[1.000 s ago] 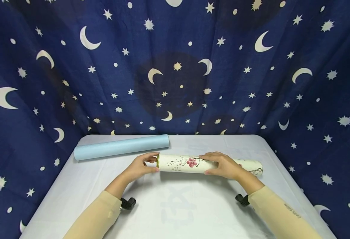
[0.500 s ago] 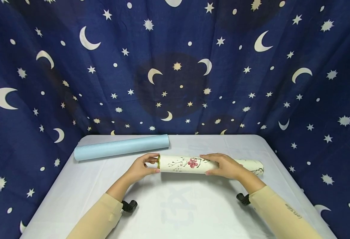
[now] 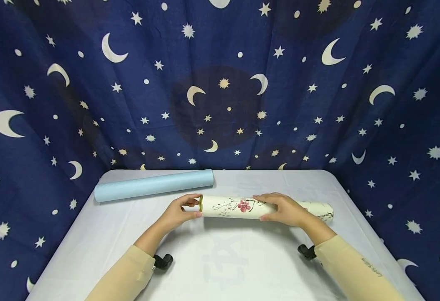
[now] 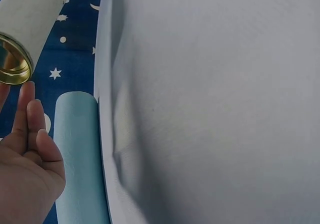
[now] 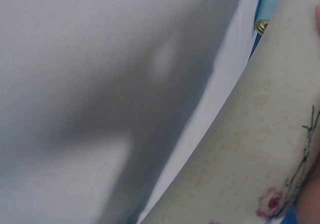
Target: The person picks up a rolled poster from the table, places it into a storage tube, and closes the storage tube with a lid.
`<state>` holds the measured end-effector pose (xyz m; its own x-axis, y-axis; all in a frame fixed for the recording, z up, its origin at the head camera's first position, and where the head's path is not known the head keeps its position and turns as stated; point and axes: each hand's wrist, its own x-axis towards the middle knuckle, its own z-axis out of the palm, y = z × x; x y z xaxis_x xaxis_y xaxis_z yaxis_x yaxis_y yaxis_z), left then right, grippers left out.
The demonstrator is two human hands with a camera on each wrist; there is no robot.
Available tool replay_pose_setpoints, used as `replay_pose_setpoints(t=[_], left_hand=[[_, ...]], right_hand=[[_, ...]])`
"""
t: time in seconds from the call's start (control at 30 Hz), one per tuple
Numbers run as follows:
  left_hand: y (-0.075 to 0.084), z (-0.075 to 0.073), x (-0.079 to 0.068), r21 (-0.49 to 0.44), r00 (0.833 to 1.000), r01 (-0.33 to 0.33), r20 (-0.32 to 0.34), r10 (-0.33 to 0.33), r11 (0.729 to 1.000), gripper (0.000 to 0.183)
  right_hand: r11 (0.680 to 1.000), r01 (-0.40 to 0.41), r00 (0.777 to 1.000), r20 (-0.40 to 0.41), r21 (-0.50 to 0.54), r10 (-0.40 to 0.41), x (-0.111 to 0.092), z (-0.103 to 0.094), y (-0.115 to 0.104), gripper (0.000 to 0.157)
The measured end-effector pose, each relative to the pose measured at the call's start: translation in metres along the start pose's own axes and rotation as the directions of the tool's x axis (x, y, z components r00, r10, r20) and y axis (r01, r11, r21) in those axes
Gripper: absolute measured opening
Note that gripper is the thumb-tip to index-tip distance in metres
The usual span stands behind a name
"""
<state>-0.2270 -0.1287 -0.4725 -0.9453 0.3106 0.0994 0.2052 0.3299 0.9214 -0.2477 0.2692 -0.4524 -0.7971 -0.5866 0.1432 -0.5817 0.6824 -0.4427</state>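
A long cream tube printed with plum blossom branches lies sideways between my hands in the head view. Its left end carries a gold metal rim, hollow inside in the left wrist view. My left hand pinches that end, thumb below and fingertips above, right at the rim. My right hand grips the tube past its middle, thumb on the near side and fingers over the top. The tube's shadow falls on the white cloth in front of it. The right wrist view shows its blossom side close up.
A light blue tube lies slanted on the white table at the back left, behind my left hand. A dark blue curtain with moons and stars surrounds the table's back and sides.
Both hands and the cream tube have drifted very slightly to the right in the head view. Their hold looks the same.
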Motion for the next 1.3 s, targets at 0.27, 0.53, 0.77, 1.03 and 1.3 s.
replay_pose_setpoints(t=[0.27,0.53,0.77,1.03,1.3], left_hand=[[-0.016,0.001,0.005,0.018,1.0,0.011,-0.016,-0.011,1.0,0.059],[-0.015,0.001,0.005,-0.033,0.999,0.024,-0.03,-0.025,0.999,0.061],[-0.018,0.005,0.006,-0.151,0.997,0.069,-0.019,-0.073,0.986,0.063],[-0.019,0.009,0.007,-0.246,0.996,0.081,-0.013,-0.087,0.966,0.067],[-0.02,0.012,0.01,-0.304,0.992,0.108,-0.025,-0.121,0.947,0.068]], right_hand=[[1.0,0.003,1.0,-0.002,0.004,-0.003,0.001,0.001,-0.001,0.071],[1.0,0.022,1.0,-0.019,0.003,-0.022,0.001,0.001,-0.001,0.07],[0.999,0.037,0.999,-0.033,-0.003,-0.037,0.001,0.003,0.001,0.07],[0.999,0.054,0.997,-0.059,0.004,-0.054,0.002,0.005,0.001,0.07],[1.0,0.008,0.998,-0.056,0.025,-0.006,-0.001,0.004,-0.004,0.07]])
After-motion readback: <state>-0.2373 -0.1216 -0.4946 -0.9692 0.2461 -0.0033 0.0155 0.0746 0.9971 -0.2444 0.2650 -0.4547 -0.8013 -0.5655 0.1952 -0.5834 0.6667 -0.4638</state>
